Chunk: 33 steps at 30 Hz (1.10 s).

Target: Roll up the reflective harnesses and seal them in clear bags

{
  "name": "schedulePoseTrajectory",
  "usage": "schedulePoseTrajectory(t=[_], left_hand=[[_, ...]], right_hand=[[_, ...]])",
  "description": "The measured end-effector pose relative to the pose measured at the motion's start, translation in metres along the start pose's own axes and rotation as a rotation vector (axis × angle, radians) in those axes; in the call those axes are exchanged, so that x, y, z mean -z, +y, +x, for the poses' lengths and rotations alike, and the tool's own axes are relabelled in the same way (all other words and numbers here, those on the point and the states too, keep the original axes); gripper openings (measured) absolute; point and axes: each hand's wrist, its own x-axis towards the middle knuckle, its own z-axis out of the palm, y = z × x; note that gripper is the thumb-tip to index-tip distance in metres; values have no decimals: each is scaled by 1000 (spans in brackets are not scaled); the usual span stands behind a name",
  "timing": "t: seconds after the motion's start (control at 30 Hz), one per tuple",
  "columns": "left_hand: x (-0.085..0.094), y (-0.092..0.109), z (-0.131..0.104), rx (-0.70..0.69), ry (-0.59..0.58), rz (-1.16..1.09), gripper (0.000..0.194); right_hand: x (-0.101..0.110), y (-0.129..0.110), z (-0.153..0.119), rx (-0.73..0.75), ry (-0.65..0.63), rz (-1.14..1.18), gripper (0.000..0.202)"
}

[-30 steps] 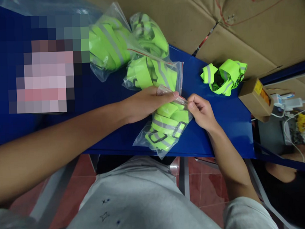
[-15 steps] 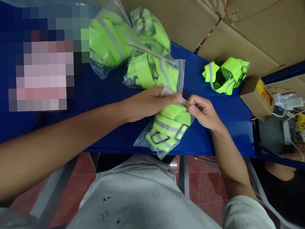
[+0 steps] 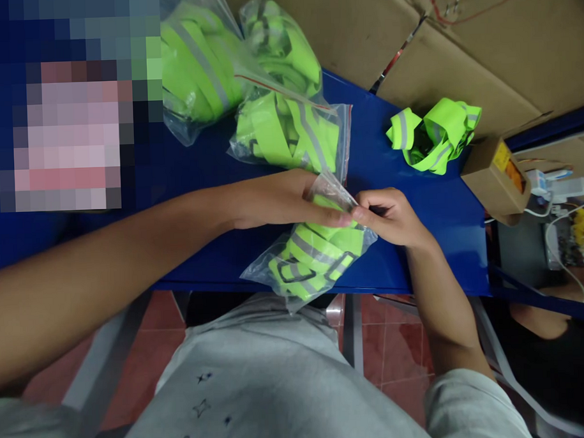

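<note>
A clear zip bag (image 3: 262, 271) lies at the table's front edge, holding folded neon-yellow reflective straps (image 3: 312, 247) with grey stripes and black buckles. My left hand (image 3: 301, 199) is closed on the bag near its mouth, thumb reaching along the plastic. Close beside it, my right hand (image 3: 385, 216) pinches the bag's right corner, its fingers curled. The two thumbs almost meet at the bag's upper edge. Just beyond my left hand lies another filled zip bag (image 3: 289, 133) with a red seal line. Part of its near side is hidden by my hand.
Two more filled bags (image 3: 198, 69) (image 3: 283, 50) lie at the back left of the blue table (image 3: 440, 233). Loose reflective straps (image 3: 442, 134) sit at the back right, near a small cardboard box (image 3: 494, 173). Large cardboard (image 3: 497, 65) borders the far side. A person in black (image 3: 556, 363) is at right.
Both thumbs have moved down onto the bag's upper part and closer together. The bag's mouth now stands up more between my hands. The view has shifted slightly.
</note>
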Motion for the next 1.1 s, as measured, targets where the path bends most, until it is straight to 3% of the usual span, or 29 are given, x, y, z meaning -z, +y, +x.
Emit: schedulePoseTrajectory(t=[0.07, 0.13, 0.4, 0.6, 0.9, 1.1], left_hand=[[2, -1, -1, 10, -183, 50, 35], [3, -3, 0, 35, -244, 104, 33], [-1, -3, 3, 61, -194, 170, 30], [-3, -3, 4, 45, -203, 271, 39], [-6, 0, 3, 60, -196, 293, 46], [-12, -2, 5, 37, -187, 310, 49]], right_hand=[[-1, -2, 1, 23, -22, -4, 47], [-4, -4, 2, 51, -49, 3, 41], [-11, -5, 0, 86, -56, 19, 35], [-17, -8, 1, 111, -63, -20, 40], [-18, -8, 1, 157, -69, -26, 27], [-25, -12, 1, 172, 76, -173, 35]])
